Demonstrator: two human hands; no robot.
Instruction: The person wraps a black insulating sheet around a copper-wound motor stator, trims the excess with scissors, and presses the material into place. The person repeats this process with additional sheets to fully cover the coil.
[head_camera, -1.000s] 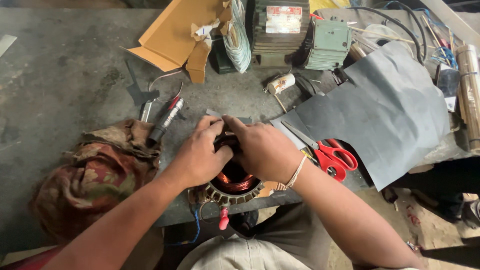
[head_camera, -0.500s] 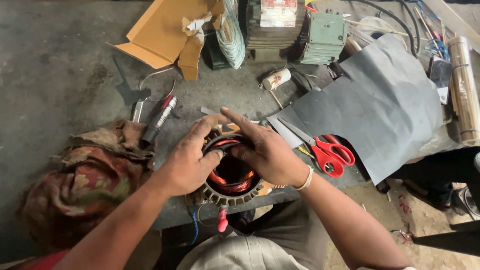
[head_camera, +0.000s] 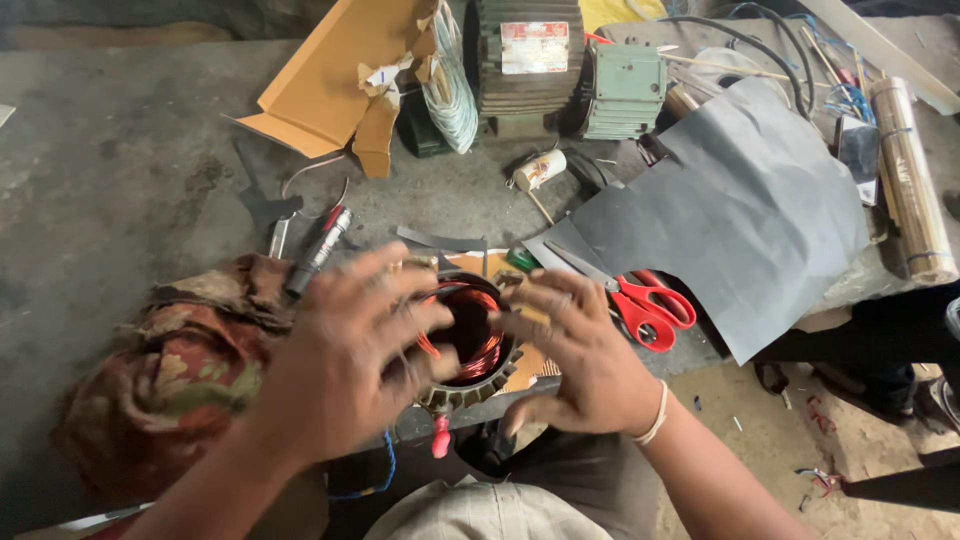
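Observation:
A round metal stator (head_camera: 468, 385) wound with copper coils (head_camera: 478, 330) sits at the near edge of the bench. My left hand (head_camera: 350, 365) covers its left side, fingers spread and blurred, resting on the rim and windings. On the stator's right, my right hand (head_camera: 585, 355) has its fingers apart and their tips at the rim. A pale band circles my right wrist. A red lead end (head_camera: 440, 438) hangs below the stator.
A crumpled patterned cloth (head_camera: 165, 370) lies left. Red-handled scissors (head_camera: 645, 300) rest on a grey sheet (head_camera: 745, 215) at right. Further back are a pen-like tool (head_camera: 318, 250), torn cardboard (head_camera: 330, 90), a green motor (head_camera: 565, 65), a bundle of thin sticks (head_camera: 910, 180).
Both hands have opened and drawn apart from over the stator, so the copper coils now show between them. The view has shifted a little.

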